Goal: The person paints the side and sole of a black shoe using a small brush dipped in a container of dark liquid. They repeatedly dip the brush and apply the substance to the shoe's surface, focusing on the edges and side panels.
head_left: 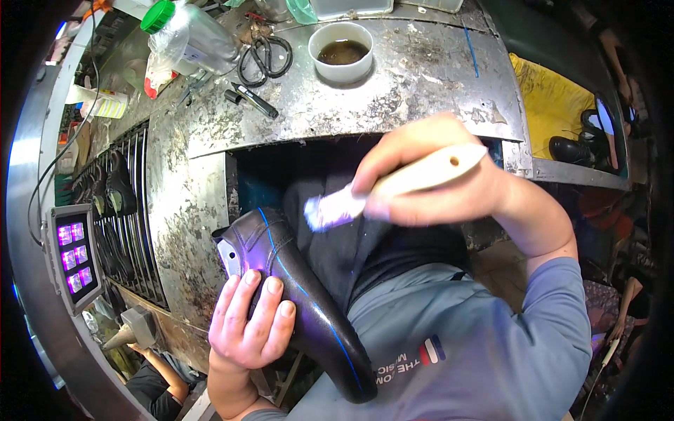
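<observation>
A black leather shoe upper [319, 309], stretched over a pale last [228, 258], lies across my lap with its toe toward the lower right. A thin blue line runs along its length. My left hand [249, 319] is closed round its side, fingers spread over the leather near the heel end. In my right hand [421, 175] is a flat brush [435, 170] with a cream wooden handle, raised above the shoe. Its whitish bristles point left, blurred by motion and apart from the leather. Ahead on the bench stands a white bowl [314, 59] with dark liquid in it.
On the metal bench [407, 98] lie black-handled scissors [265, 59], a marker [255, 100] and a green-capped bottle [203, 45]. A purple-lit lamp panel [74, 256] and a rack with shoes [119, 186] stand left. Another person's arm [165, 372] shows lower left.
</observation>
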Action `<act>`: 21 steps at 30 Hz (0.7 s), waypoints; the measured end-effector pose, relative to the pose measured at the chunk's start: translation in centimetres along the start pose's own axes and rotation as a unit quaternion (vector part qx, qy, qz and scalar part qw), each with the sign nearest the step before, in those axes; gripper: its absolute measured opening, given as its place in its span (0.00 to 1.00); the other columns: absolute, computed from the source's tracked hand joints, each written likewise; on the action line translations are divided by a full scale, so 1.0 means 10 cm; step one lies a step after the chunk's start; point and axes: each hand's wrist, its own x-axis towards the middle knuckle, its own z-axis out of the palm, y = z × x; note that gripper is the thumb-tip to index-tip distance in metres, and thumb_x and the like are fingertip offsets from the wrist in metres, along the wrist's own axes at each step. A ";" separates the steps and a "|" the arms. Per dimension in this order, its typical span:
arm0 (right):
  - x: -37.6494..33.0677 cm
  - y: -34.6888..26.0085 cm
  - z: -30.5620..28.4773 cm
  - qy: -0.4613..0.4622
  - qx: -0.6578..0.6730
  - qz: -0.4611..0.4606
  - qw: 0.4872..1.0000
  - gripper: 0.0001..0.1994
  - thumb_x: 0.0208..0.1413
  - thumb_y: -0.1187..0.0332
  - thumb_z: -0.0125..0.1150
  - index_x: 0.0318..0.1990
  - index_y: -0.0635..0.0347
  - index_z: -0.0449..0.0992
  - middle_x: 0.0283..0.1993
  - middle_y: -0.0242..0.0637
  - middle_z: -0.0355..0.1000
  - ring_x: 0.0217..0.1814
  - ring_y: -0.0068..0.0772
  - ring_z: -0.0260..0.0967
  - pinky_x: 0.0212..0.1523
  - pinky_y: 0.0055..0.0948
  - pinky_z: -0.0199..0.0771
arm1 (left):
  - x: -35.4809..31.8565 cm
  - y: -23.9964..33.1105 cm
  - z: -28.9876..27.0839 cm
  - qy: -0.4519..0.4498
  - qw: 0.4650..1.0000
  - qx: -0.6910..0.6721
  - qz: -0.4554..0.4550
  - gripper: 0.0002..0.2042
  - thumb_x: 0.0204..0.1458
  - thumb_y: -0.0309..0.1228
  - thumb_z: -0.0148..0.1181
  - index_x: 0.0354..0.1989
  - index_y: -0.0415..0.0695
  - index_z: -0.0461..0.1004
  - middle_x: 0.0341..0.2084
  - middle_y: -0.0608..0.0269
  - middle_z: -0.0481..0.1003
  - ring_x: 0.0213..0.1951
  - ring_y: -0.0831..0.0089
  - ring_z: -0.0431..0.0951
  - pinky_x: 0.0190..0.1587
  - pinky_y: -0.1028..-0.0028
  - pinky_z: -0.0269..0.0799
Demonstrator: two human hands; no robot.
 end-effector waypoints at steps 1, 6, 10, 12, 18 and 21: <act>-0.01 -0.01 0.10 -0.005 0.029 -0.011 1.000 0.11 0.52 0.70 0.74 0.41 0.62 0.84 0.36 0.39 0.83 0.37 0.32 0.82 0.41 0.28 0.81 | 0.01 0.01 -0.02 -0.009 1.000 0.001 0.002 0.15 0.60 0.28 0.61 0.55 0.46 0.70 0.50 0.54 0.80 0.52 0.50 0.81 0.53 0.52 0.81; 0.06 0.04 0.40 0.021 0.029 -0.097 0.995 0.07 0.53 0.67 0.71 0.37 0.58 0.82 0.32 0.38 0.80 0.33 0.40 0.80 0.36 0.32 0.80 | 0.01 0.06 -0.08 -0.042 0.998 -0.035 0.004 0.13 0.62 0.24 0.57 0.54 0.41 0.69 0.51 0.46 0.79 0.53 0.43 0.80 0.54 0.44 0.79; 0.12 0.05 0.45 0.030 0.015 -0.108 0.994 0.07 0.52 0.66 0.71 0.36 0.57 0.81 0.32 0.38 0.80 0.33 0.41 0.80 0.35 0.33 0.80 | 0.01 0.05 -0.08 -0.036 0.999 0.003 0.008 0.16 0.59 0.29 0.61 0.55 0.48 0.69 0.51 0.57 0.80 0.52 0.51 0.81 0.53 0.53 0.81; 0.14 0.03 0.45 0.027 0.008 -0.102 0.994 0.07 0.52 0.66 0.71 0.35 0.57 0.81 0.32 0.38 0.80 0.33 0.41 0.80 0.35 0.32 0.80 | 0.01 0.05 -0.10 -0.038 0.999 0.005 0.014 0.16 0.59 0.29 0.61 0.56 0.49 0.69 0.51 0.58 0.80 0.52 0.52 0.81 0.53 0.54 0.81; 0.15 -0.02 0.43 -0.013 0.038 -0.075 0.996 0.07 0.52 0.66 0.71 0.35 0.58 0.82 0.31 0.38 0.80 0.34 0.41 0.80 0.37 0.33 0.80 | 0.00 0.06 -0.09 -0.039 0.999 0.007 0.012 0.17 0.59 0.30 0.62 0.56 0.49 0.69 0.51 0.58 0.80 0.52 0.52 0.81 0.53 0.54 0.81; 0.14 -0.03 0.41 -0.031 0.067 -0.063 0.995 0.07 0.52 0.67 0.71 0.34 0.59 0.82 0.32 0.38 0.80 0.34 0.41 0.80 0.37 0.34 0.80 | -0.01 0.06 -0.08 -0.038 0.999 0.007 0.008 0.17 0.59 0.30 0.62 0.56 0.49 0.69 0.51 0.58 0.80 0.52 0.52 0.81 0.53 0.54 0.81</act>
